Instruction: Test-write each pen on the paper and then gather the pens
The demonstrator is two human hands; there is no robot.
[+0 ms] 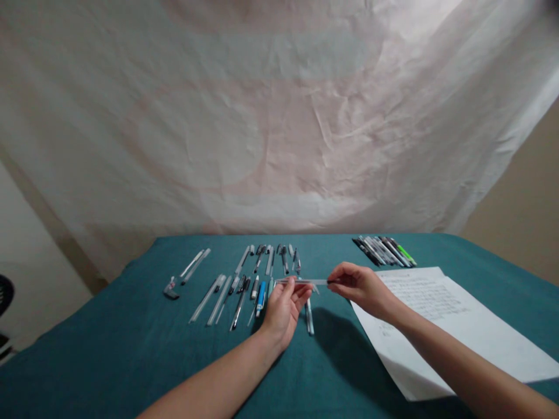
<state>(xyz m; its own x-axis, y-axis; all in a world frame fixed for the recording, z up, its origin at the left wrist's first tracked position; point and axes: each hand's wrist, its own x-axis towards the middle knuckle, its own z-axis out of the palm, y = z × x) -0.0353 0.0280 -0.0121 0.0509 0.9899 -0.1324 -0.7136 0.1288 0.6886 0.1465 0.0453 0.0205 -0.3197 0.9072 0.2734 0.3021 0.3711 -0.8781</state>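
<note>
A thin clear pen (318, 282) is held level above the table between my two hands. My left hand (283, 311) is palm up, with the thumb closed over the pen's left part. At its dark right end, the fingertips of my right hand (358, 288) pinch it. Under and left of my left hand lie several pen parts, among them a blue pen piece (261, 295) and a clear pen with a dark tip (239, 305). A pale pen (310, 317) lies just right of my left wrist, partly covered by the hand.
A green cloth (131, 349) covers the table. Handwritten paper sheets (471, 337) lie under my right forearm. A row of several pens (384, 251) sits at the back right. At the left are clear tubes (195, 266) and a small crumpled-looking piece (171, 289). A pale sheet (279, 116) hangs behind.
</note>
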